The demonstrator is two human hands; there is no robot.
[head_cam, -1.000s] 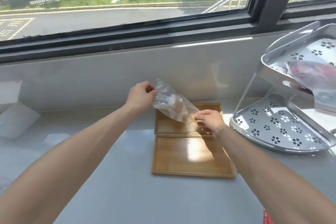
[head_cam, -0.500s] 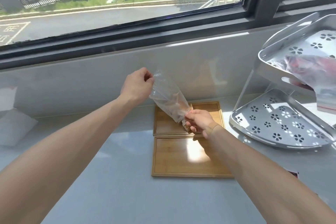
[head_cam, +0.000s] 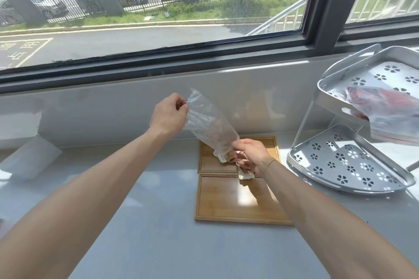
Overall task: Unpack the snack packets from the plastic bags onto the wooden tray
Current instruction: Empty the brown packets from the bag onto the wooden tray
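A clear plastic bag (head_cam: pixel 207 124) hangs mouth-down over the wooden tray (head_cam: pixel 229 199), which has two compartments. My left hand (head_cam: pixel 169 115) pinches the bag's upper closed end and holds it raised. At the bag's lower mouth, my right hand (head_cam: pixel 250 156) grips snack packets (head_cam: pixel 243 171) that stick out below my fingers, just above the tray's dividing bar. A pale packet end (head_cam: pixel 221 157) pokes out of the bag's mouth.
A two-tier metal corner rack (head_cam: pixel 349 165) with flower cut-outs stands to the right. Its upper shelf holds another plastic bag (head_cam: pixel 385 111) with red packets. White paper items (head_cam: pixel 29 158) lie at the far left by the wall. The window sill wall rises behind the tray.
My left hand lifted the bag's closed end higher, tipping the bag steeper. My right hand moved down at the mouth, and packets now show out of the bag.
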